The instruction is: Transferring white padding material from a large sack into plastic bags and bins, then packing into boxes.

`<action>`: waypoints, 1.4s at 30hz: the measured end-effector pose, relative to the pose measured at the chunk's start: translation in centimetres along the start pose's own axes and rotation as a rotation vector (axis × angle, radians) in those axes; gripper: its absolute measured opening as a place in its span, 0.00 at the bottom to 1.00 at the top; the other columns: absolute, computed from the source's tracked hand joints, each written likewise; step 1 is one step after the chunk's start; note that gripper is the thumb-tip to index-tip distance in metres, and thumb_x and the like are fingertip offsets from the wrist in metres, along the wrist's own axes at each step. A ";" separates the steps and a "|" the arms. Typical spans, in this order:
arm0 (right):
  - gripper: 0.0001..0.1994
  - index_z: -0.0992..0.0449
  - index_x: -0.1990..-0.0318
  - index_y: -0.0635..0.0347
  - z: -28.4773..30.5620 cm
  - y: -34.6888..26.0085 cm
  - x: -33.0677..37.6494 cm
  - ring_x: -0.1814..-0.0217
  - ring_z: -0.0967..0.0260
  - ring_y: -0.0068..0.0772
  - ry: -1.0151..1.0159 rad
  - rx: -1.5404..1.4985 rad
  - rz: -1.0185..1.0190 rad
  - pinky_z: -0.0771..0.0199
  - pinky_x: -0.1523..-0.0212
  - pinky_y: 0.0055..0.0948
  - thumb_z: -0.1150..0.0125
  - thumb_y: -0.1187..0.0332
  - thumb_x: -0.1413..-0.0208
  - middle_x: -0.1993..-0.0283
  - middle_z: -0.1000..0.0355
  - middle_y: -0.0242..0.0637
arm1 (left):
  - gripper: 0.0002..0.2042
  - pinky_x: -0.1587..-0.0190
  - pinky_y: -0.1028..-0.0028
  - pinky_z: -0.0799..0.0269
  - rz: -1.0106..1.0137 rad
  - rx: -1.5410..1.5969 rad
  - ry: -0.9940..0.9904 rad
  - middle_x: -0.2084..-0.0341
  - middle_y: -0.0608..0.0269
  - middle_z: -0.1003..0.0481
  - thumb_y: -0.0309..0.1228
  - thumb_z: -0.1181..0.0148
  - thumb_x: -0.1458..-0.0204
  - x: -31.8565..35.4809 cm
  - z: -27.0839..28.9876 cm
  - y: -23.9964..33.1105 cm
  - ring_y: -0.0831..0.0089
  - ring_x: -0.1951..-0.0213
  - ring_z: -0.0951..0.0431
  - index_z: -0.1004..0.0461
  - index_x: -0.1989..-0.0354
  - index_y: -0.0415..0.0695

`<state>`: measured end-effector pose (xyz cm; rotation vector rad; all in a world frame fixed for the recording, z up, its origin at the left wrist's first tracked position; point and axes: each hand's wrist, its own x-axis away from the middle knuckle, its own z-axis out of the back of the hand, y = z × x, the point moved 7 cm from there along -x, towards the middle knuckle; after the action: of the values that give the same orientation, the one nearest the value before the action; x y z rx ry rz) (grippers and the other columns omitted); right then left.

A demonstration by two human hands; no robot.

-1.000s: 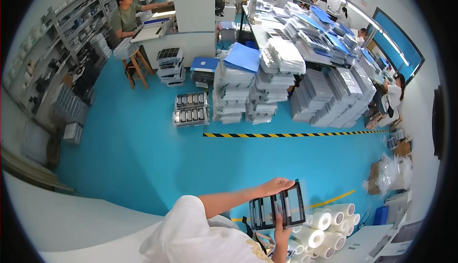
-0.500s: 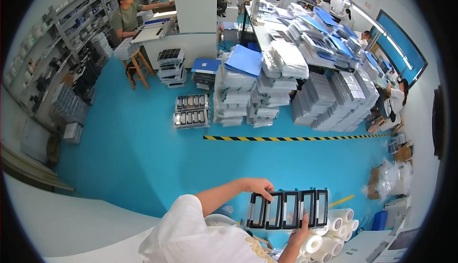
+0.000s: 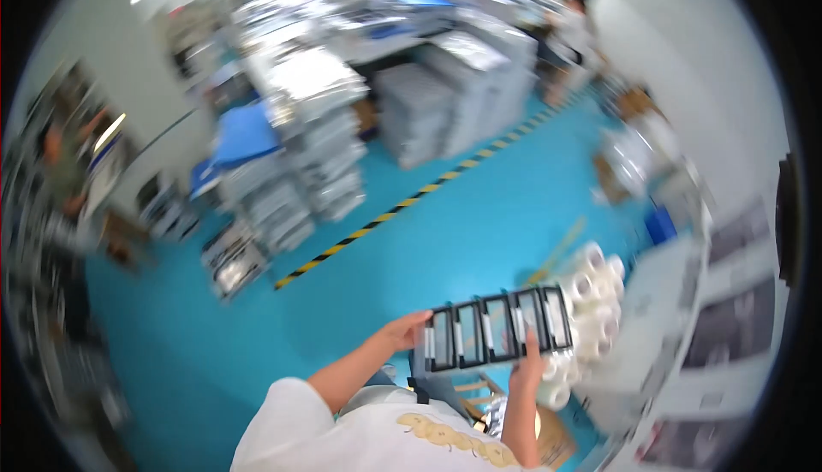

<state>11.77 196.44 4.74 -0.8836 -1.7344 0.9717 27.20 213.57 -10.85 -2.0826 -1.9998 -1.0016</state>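
A clear plastic tray [image 3: 419, 361] holding a row of several black rectangular frames [image 3: 497, 328] is held up in front of my body. My left hand [image 3: 406, 332] grips its left end, with the thumb near the top corner. Near its right end my right hand [image 3: 529, 364] holds the lower edge, the thumb lying over one of the frames. The fingers beneath the tray are hidden.
White rolls [image 3: 591, 301] are piled just beyond the tray's right end. A black-and-yellow floor stripe [image 3: 402, 205] runs across the blue floor. Tall stacks of plastic-wrapped trays [image 3: 325, 138] stand ahead. To the right are a blue bin [image 3: 660, 225] and grey machines [image 3: 634, 361].
My view has swung to the right, and the surroundings are blurred. My left hand has moved from the tray's top edge to its left end; the tray is now tilted, right end higher.
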 end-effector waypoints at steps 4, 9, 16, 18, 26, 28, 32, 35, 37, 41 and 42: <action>0.19 0.33 0.54 0.67 2.2 -1.3 -4.8 0.76 0.30 0.26 0.079 -0.107 0.021 0.31 0.81 0.25 0.38 0.68 0.50 0.64 0.28 0.37 | 0.09 0.57 0.64 0.27 0.103 0.470 -0.025 0.65 0.63 0.25 0.35 0.48 0.45 -4.7 -5.1 -0.4 0.67 0.61 0.24 0.29 0.59 0.48; 0.16 0.32 0.52 0.69 2.7 -7.2 -12.3 0.61 0.28 0.33 0.063 -0.135 0.136 0.26 0.62 0.29 0.43 0.69 0.47 0.57 0.28 0.41 | 0.10 0.63 0.66 0.25 0.136 0.071 -0.021 0.68 0.66 0.26 0.33 0.43 0.48 -12.7 -9.8 2.9 0.71 0.65 0.24 0.31 0.58 0.47; 0.19 0.34 0.49 0.67 3.9 -11.6 -23.8 0.55 0.30 0.33 0.080 -0.001 0.175 0.27 0.57 0.30 0.42 0.68 0.47 0.56 0.29 0.39 | 0.13 0.58 0.64 0.28 -0.111 -0.340 -0.030 0.59 0.62 0.30 0.26 0.47 0.46 -19.7 -19.9 17.0 0.70 0.56 0.28 0.36 0.52 0.43; 0.19 0.35 0.49 0.67 1.6 -13.5 -25.0 0.56 0.29 0.35 0.065 -0.157 0.076 0.26 0.57 0.32 0.42 0.69 0.47 0.56 0.29 0.40 | 0.13 0.57 0.64 0.27 -0.183 -0.382 -0.053 0.60 0.59 0.29 0.26 0.48 0.46 -20.9 -21.2 19.7 0.66 0.57 0.27 0.37 0.53 0.41; 0.19 0.34 0.49 0.66 -0.1 -14.5 -35.4 0.52 0.31 0.36 0.044 -0.506 -0.028 0.30 0.51 0.34 0.44 0.66 0.46 0.53 0.30 0.41 | 0.15 0.56 0.65 0.28 -0.020 -0.582 -0.309 0.56 0.56 0.29 0.28 0.51 0.44 -30.2 -26.5 28.6 0.65 0.55 0.26 0.39 0.48 0.42; 0.18 0.34 0.49 0.63 -0.7 -13.9 -38.1 0.53 0.30 0.36 0.079 -0.579 -0.072 0.30 0.52 0.33 0.47 0.63 0.44 0.55 0.29 0.39 | 0.18 0.58 0.68 0.28 0.097 -0.746 -0.384 0.59 0.54 0.27 0.33 0.49 0.45 -32.5 -28.2 31.0 0.65 0.58 0.25 0.39 0.47 0.42; 0.19 0.34 0.47 0.58 -3.0 -11.6 -43.4 0.50 0.32 0.34 0.170 -0.716 -0.179 0.32 0.49 0.36 0.48 0.61 0.43 0.50 0.31 0.37 | 0.19 0.66 0.71 0.26 0.304 -0.985 -0.349 0.61 0.57 0.26 0.41 0.46 0.47 -39.3 -26.7 35.1 0.71 0.64 0.23 0.35 0.51 0.43; 0.12 0.32 0.56 0.60 -2.3 -6.9 -47.0 0.56 0.30 0.37 0.334 -0.824 -0.388 0.27 0.59 0.34 0.47 0.65 0.45 0.59 0.29 0.36 | 0.13 0.71 0.71 0.26 0.520 -0.897 -0.194 0.74 0.61 0.26 0.39 0.46 0.47 -43.5 -25.6 37.1 0.71 0.72 0.24 0.29 0.63 0.41; 0.11 0.33 0.56 0.61 -2.3 -4.4 -49.0 0.58 0.28 0.40 0.404 -0.841 -0.495 0.25 0.64 0.33 0.49 0.66 0.43 0.60 0.29 0.38 | 0.10 0.72 0.71 0.27 0.521 -0.746 -0.056 0.80 0.63 0.28 0.35 0.46 0.47 -46.2 -24.4 38.4 0.70 0.76 0.25 0.29 0.68 0.40; 0.07 0.32 0.60 0.58 -4.3 -4.0 -54.4 0.62 0.27 0.35 0.485 -0.668 -0.523 0.24 0.66 0.37 0.50 0.67 0.44 0.64 0.27 0.35 | 0.06 0.66 0.67 0.25 0.490 -0.481 0.078 0.74 0.59 0.26 0.30 0.47 0.48 -53.4 -19.5 39.6 0.67 0.70 0.24 0.29 0.67 0.40; 0.07 0.32 0.61 0.59 -4.5 -3.9 -56.1 0.63 0.27 0.36 0.538 -0.695 -0.479 0.23 0.65 0.38 0.49 0.67 0.44 0.64 0.28 0.37 | 0.06 0.66 0.67 0.26 0.489 -0.405 0.157 0.72 0.59 0.26 0.29 0.47 0.49 -54.6 -19.4 39.8 0.67 0.68 0.24 0.29 0.68 0.40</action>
<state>32.79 146.68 -11.47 -0.9668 -1.6828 -0.2066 59.97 151.39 -8.33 -2.4140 -1.1900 -1.4836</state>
